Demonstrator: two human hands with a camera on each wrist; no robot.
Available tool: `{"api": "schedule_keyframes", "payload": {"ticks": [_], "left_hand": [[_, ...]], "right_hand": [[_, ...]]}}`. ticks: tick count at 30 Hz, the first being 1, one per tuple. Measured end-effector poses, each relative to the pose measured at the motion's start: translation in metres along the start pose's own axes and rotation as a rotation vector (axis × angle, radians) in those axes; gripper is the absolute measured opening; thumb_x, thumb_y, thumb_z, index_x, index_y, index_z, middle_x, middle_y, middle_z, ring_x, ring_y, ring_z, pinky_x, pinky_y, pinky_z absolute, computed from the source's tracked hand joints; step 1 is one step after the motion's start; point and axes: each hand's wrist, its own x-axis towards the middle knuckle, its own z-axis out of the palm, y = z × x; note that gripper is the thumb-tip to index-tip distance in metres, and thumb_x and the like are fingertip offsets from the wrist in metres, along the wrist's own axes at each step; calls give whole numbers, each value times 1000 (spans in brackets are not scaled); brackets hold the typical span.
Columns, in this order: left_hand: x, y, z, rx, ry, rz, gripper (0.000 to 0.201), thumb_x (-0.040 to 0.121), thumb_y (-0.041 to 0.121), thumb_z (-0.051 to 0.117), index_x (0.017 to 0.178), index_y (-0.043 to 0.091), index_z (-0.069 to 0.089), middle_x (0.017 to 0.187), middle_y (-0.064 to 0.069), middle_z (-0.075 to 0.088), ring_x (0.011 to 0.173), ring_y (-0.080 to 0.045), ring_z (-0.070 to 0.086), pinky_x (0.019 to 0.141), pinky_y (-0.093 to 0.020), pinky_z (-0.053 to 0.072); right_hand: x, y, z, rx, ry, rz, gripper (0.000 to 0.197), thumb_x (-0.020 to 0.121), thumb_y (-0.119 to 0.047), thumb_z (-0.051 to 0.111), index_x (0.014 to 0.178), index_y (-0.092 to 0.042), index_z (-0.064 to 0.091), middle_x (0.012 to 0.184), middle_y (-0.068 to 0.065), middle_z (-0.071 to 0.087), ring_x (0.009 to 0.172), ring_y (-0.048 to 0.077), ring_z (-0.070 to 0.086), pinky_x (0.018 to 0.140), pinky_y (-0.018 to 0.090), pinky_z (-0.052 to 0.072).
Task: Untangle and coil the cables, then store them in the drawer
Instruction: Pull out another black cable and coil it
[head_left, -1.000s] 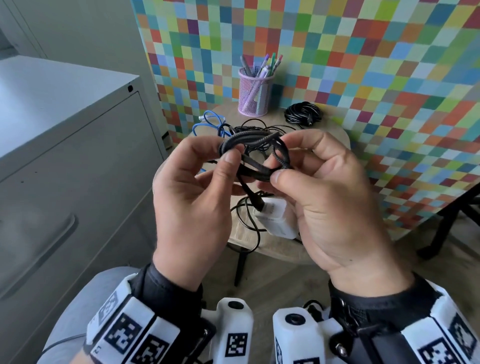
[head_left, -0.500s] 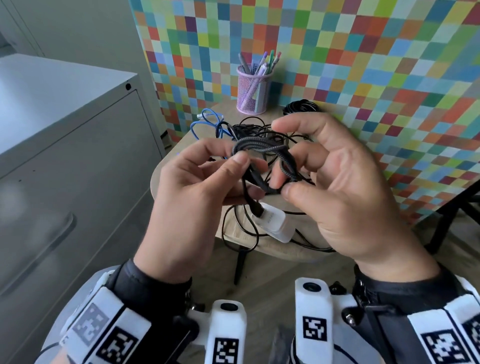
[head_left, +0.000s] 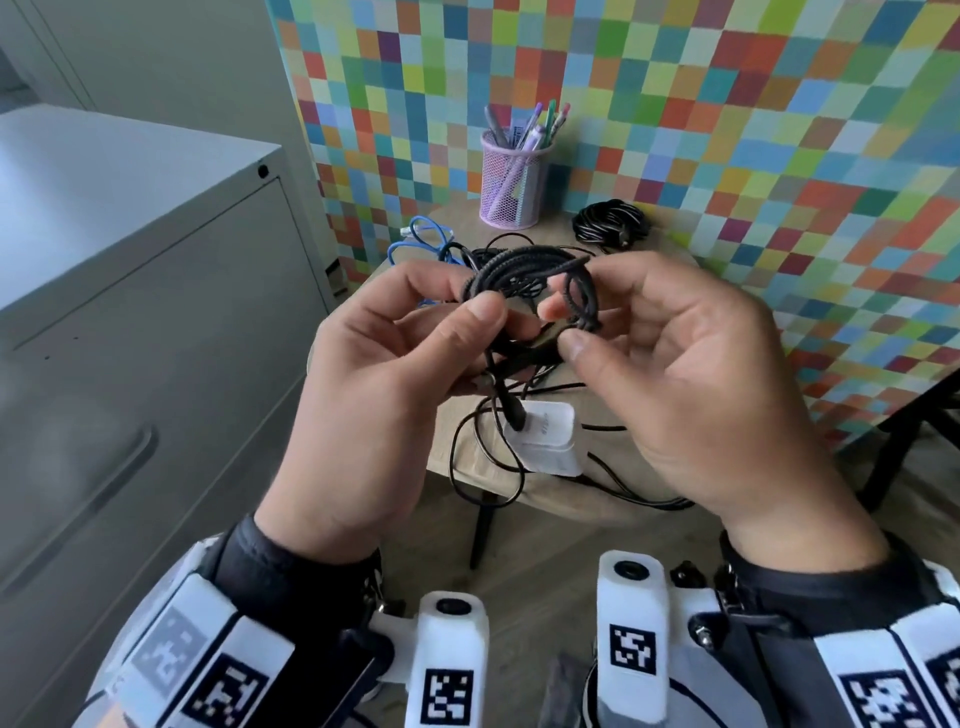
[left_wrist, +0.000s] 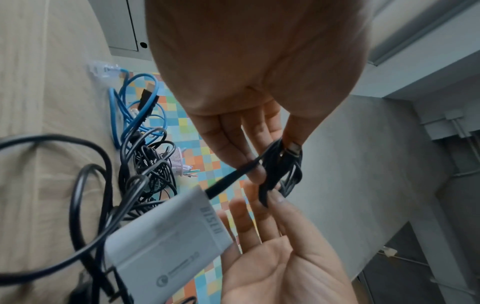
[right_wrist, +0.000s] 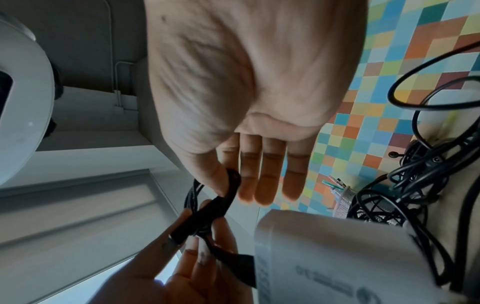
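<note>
A black braided cable (head_left: 527, 270), wound into a small coil, is held above the round wooden table (head_left: 561, 509). My left hand (head_left: 483, 306) pinches its left side between thumb and fingers. On the coil's right side, my right hand (head_left: 569, 330) pinches a strand with thumb and forefinger, its other fingers straight. A white charger (head_left: 545, 439) hangs from the cable's end below the hands. The wrist views show the same coil (left_wrist: 272, 164) (right_wrist: 228, 185) and the charger (left_wrist: 168, 232) (right_wrist: 337, 257) up close. The grey cabinet's drawer (head_left: 104, 415) on the left is closed.
A tangle of thin black cables (head_left: 488, 467) and a blue cable (head_left: 426, 244) lie on the table. A coiled black cable (head_left: 610, 223) and a pink mesh pen cup (head_left: 511, 176) stand at the back. A checkered panel (head_left: 727, 156) rises behind.
My right hand has shifted its hold round the coil's right side and its fingers have spread. My left hand keeps its pinch. The charger still dangles below.
</note>
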Motion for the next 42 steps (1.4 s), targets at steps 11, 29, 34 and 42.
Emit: {"api": "schedule_keyframes", "payload": {"ticks": [11, 29, 34, 42], "left_hand": [[3, 3, -4, -15, 97, 73, 3, 93, 17, 69, 92, 16, 66, 86, -7, 74, 76, -25, 70, 65, -29, 58], [14, -8, -26, 251, -5, -41, 18, 91, 23, 63, 79, 20, 76, 69, -8, 64, 59, -19, 56, 52, -28, 46], [13, -11, -23, 281, -12, -44, 22, 95, 26, 61, 81, 21, 76, 71, -4, 68, 62, -17, 60, 53, -27, 47], [10, -15, -30, 310, 0, -60, 29, 100, 34, 59, 89, 12, 75, 79, -7, 72, 61, -24, 66, 56, -32, 48]], "right_hand": [[-6, 3, -3, -141, -411, 260, 58, 82, -27, 88, 130, -44, 60, 111, -3, 77, 103, 19, 73, 94, 52, 57], [-6, -8, 2, -28, -244, 309, 26, 94, -44, 60, 116, -32, 65, 84, 4, 70, 49, 37, 68, 38, 20, 40], [-6, -5, 5, -121, -184, 310, 12, 104, -34, 58, 97, -31, 66, 79, 8, 67, 48, 36, 67, 37, 20, 40], [9, -25, -19, -203, -57, 266, 16, 104, -26, 59, 97, -18, 71, 79, 13, 65, 55, 22, 67, 43, 25, 50]]}}
